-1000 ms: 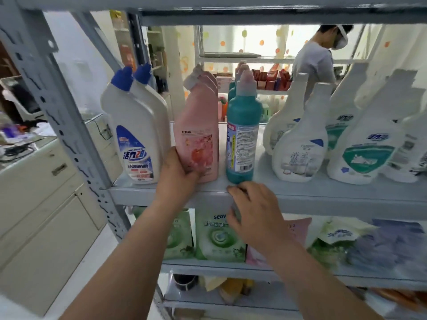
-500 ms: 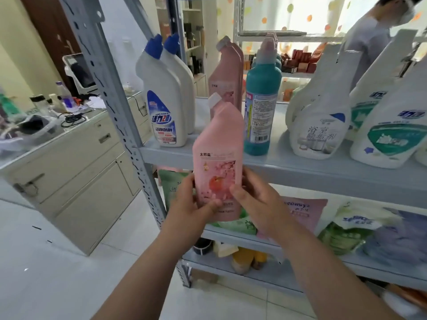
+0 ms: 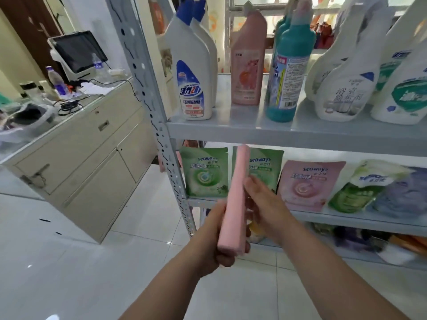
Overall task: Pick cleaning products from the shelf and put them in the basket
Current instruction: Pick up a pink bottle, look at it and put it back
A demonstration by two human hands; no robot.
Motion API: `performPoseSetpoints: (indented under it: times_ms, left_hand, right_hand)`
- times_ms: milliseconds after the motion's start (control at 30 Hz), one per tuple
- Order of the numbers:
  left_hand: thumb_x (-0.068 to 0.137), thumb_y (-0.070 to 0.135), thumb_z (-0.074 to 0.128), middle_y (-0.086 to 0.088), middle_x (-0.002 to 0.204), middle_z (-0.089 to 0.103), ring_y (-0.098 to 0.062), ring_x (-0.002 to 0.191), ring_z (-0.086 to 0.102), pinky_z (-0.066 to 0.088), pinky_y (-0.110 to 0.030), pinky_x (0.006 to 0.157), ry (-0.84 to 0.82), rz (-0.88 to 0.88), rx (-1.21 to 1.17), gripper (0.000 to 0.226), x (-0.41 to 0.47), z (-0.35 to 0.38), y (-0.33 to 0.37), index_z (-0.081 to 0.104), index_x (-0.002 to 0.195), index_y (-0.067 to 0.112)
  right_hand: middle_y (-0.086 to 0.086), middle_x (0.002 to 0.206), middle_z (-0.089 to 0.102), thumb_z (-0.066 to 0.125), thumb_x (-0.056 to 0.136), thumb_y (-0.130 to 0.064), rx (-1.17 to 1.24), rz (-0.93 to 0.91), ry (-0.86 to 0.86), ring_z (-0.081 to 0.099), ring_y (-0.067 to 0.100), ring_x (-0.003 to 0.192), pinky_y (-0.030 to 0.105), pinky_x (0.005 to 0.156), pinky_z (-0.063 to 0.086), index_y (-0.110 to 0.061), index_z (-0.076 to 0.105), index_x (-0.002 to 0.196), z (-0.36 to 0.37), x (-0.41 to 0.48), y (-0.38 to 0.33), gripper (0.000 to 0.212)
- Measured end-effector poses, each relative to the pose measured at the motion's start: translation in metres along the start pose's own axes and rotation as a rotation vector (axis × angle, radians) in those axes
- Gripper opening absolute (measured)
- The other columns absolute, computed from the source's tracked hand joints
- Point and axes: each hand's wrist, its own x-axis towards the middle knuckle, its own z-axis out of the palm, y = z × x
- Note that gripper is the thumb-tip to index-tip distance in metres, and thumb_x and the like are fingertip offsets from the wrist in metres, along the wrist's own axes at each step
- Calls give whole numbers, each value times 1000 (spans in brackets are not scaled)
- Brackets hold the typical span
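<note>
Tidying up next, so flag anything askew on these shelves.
On the lower shelf, the right-hand green pouch and purple pouch slump crumpled, while the pink pouch beside them stands upright. Nothing spilled shows.

Both my bare forearms enter from the bottom edge and meet just below the middle of the frame. My left hand [image 3: 213, 248] is wrapped round the lower end of the pink bottle [image 3: 235, 199], with the fingers curled under its base. My right hand [image 3: 265, 209] sits a little higher and to the right, its back turned toward me and its bent fingers [image 3: 253, 184] against the bottle's right side.
</note>
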Motion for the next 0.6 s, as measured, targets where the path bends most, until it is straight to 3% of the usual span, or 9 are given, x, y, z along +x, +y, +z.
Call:
performPoseSetpoints:
  times_ms: [33, 100, 167, 200, 267, 367, 433, 533, 600]
  left_hand:
    - [81, 64, 56, -15, 98, 60, -26, 71, 64, 25, -16, 43, -48, 7, 43, 69, -6, -6, -6, 52, 125, 10]
    - [69, 60, 67, -14, 111, 59, -25, 81, 65, 41, -23, 45, -118, 48, 206, 81, -18, -22, -11, 42, 135, 21]
    - [65, 48, 73, -5, 119, 64, -23, 96, 68, 61, -37, 69, -99, 112, 505, 82, -27, -39, -13, 40, 139, 38]
    - [64, 42, 75, 1, 118, 65, -19, 100, 69, 63, -41, 80, -68, 162, 664, 85, -31, -47, -14, 37, 140, 45]
    - [66, 28, 77, 10, 114, 63, -12, 98, 68, 63, -42, 82, -23, 282, 821, 90, -38, -59, -21, 32, 141, 51]
    - [69, 18, 78, 29, 118, 53, -4, 100, 66, 63, -34, 80, 12, 402, 843, 96, -46, -72, -34, 23, 136, 61]
    - [67, 17, 79, 41, 117, 46, 0, 107, 63, 61, -26, 79, 18, 459, 791, 97, -49, -79, -43, 23, 130, 65]
    - [65, 27, 84, 30, 126, 41, -10, 109, 61, 58, -23, 75, 121, 523, 703, 86, -57, -89, -56, 32, 129, 49]
    - [65, 36, 79, 16, 127, 47, -14, 104, 61, 54, -23, 74, 211, 545, 665, 71, -62, -96, -61, 40, 123, 42]
  right_hand:
    - [8, 111, 69, 83, 48, -79, 59, 32, 19, 68, 22, 99, 47, 91, 53, -23, 61, 122, 5, -2, 4, 95]
    - [17, 116, 67, 91, 49, -71, 151, 5, 24, 64, 32, 105, 55, 99, 49, -16, 58, 126, 11, -12, 16, 100]
    - [14, 126, 68, 95, 59, -48, 146, -75, -38, 63, 34, 117, 54, 101, 51, -19, 55, 134, 13, -26, 25, 90]
    - [12, 132, 66, 94, 63, -34, 92, -117, -76, 62, 34, 123, 52, 101, 54, -22, 53, 137, 13, -34, 29, 86]
    - [7, 141, 60, 94, 64, -22, -75, -192, -153, 58, 29, 132, 46, 101, 55, -30, 52, 140, 17, -49, 33, 88]
    - [-2, 144, 58, 94, 65, -23, -192, -272, -159, 58, 22, 133, 33, 98, 54, -36, 54, 138, 35, -67, 41, 84]
    - [-7, 140, 60, 93, 64, -19, -242, -316, -117, 60, 22, 130, 33, 97, 54, -42, 56, 134, 49, -75, 46, 83]
    - [-10, 135, 64, 100, 55, -26, -268, -358, -73, 62, 17, 127, 31, 97, 54, -47, 59, 128, 63, -80, 56, 87]
    - [-12, 121, 69, 102, 47, -32, -207, -329, 0, 67, 12, 113, 30, 89, 57, -44, 65, 121, 70, -79, 58, 84]
